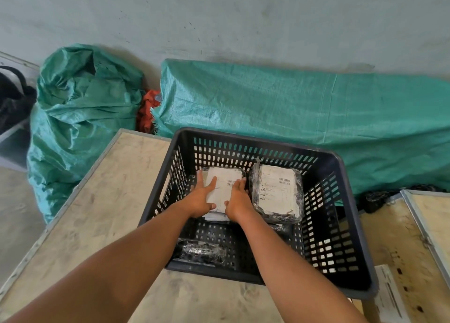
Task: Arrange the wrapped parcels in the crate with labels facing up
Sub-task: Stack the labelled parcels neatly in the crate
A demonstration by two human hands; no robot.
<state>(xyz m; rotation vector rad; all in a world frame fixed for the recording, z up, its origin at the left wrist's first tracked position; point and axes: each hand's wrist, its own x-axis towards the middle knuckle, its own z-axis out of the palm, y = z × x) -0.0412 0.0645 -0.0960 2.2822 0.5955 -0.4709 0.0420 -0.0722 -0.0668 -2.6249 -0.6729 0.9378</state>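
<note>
A black slotted crate (350, 225) stands on a wooden table. Inside, at the back left, lies a plastic-wrapped parcel (225, 180) with its white label up. My left hand (202, 198) and my right hand (237, 198) both rest flat on it, fingers spread, thumbs at its near edge. A second wrapped parcel (277, 193) lies label up at the back right, just beside my right hand. A small dark wrapped parcel (202, 251) sits at the crate's near left corner with no label showing.
The table (104, 213) has bare room left of the crate. A second wooden surface (394, 237) with a white paper item (389, 296) lies to the right. Green woven sacks (80, 118) and a green covered heap (292, 111) stand behind against the wall.
</note>
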